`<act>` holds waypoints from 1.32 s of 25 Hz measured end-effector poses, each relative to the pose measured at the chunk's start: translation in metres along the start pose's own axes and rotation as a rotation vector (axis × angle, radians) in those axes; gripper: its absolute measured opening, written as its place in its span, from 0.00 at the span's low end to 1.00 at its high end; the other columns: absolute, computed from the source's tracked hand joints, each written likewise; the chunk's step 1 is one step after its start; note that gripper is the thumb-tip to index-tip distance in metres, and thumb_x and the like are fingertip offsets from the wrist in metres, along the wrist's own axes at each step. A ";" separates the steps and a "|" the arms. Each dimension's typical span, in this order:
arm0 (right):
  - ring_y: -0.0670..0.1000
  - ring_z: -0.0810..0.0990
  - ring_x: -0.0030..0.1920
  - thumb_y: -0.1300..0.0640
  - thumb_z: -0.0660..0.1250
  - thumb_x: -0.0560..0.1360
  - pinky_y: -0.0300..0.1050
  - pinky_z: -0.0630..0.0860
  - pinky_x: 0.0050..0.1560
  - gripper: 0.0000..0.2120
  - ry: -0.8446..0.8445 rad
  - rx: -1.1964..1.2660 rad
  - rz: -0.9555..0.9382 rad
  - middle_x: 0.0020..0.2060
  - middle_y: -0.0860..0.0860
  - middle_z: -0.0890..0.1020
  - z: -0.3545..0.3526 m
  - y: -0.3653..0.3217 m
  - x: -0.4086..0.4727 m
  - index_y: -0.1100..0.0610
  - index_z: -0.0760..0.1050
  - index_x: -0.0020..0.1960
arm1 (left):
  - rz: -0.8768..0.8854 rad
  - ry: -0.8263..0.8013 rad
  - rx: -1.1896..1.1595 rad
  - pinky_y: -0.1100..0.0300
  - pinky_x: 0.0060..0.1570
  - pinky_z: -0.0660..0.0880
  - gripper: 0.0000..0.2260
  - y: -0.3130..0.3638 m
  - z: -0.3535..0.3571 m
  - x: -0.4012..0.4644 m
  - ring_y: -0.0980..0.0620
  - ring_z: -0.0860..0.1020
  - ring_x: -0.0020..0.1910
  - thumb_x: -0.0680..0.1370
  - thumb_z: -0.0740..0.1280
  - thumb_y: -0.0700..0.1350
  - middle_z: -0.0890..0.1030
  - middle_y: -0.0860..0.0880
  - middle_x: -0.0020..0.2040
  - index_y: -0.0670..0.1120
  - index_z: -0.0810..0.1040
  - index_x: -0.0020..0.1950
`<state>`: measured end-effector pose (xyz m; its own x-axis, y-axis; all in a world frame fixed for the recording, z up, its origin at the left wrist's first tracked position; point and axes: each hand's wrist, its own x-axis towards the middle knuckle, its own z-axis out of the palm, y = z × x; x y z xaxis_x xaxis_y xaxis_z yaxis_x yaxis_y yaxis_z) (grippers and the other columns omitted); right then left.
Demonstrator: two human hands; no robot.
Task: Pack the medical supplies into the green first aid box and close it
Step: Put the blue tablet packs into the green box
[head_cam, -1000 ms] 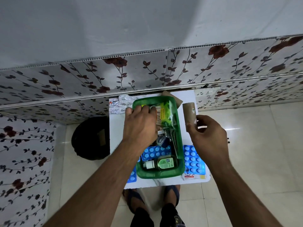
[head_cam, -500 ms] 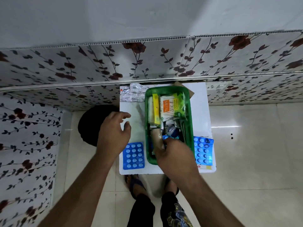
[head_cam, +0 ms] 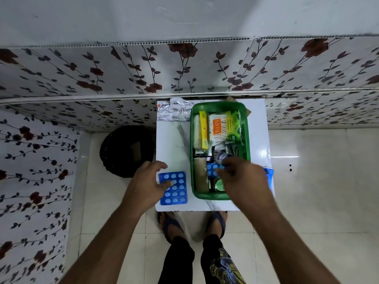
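The green first aid box (head_cam: pixel 220 105) stands open on a small white table (head_cam: pixel 174 140). Inside lie a pack of cotton swabs (head_cam: pixel 220 130), a yellow strip, a brown bandage roll (head_cam: pixel 200 175) along the left wall, a blue pill sheet (head_cam: pixel 212 170) and a green-capped bottle (head_cam: pixel 219 184). My left hand (head_cam: pixel 148 183) rests on the left edge of a blue blister pack (head_cam: pixel 176 189) lying on the table left of the box, thumb on top. My right hand (head_cam: pixel 242 179) hovers over the box's near right corner, fingers spread and empty. Another blue blister pack (head_cam: pixel 269 177) peeks out behind it.
Silver foil strips (head_cam: pixel 176 111) lie at the table's far left corner. A brown cardboard piece (head_cam: pixel 247 112) sticks out behind the box. A black round bin (head_cam: pixel 127 150) sits on the tiled floor left of the table. Floral wall panels close in behind and to the left.
My right hand put the brown roll into the box's left side and drew back, now empty. My left hand left the box and came down onto the blue blister pack.
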<state>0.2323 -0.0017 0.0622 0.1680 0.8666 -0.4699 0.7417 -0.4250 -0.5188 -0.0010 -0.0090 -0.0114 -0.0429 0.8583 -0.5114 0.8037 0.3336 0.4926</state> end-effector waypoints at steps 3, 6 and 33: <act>0.53 0.83 0.42 0.55 0.70 0.74 0.43 0.73 0.42 0.08 0.303 0.103 0.154 0.40 0.48 0.83 -0.035 0.046 0.008 0.51 0.81 0.53 | -0.008 -0.072 0.149 0.50 0.54 0.74 0.29 0.000 0.005 -0.005 0.49 0.71 0.58 0.65 0.78 0.52 0.72 0.50 0.57 0.53 0.72 0.62; 0.55 0.81 0.50 0.52 0.72 0.72 0.45 0.71 0.45 0.17 0.164 -0.018 0.325 0.51 0.51 0.82 -0.029 0.100 0.023 0.52 0.77 0.60 | 0.003 -0.045 0.231 0.51 0.49 0.74 0.28 -0.001 0.011 -0.005 0.47 0.70 0.55 0.62 0.79 0.50 0.71 0.49 0.54 0.52 0.71 0.57; 0.51 0.78 0.37 0.67 0.71 0.73 0.43 0.68 0.34 0.07 0.057 0.584 0.424 0.38 0.55 0.82 -0.075 0.124 0.036 0.57 0.78 0.41 | 0.319 -0.032 0.384 0.56 0.41 0.70 0.12 0.157 0.031 0.000 0.44 0.79 0.49 0.74 0.71 0.42 0.79 0.44 0.51 0.45 0.79 0.57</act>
<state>0.3793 -0.0035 0.0341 0.4098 0.6015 -0.6858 0.1399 -0.7844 -0.6043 0.1437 0.0315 0.0447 0.2541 0.8798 -0.4016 0.9344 -0.1162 0.3366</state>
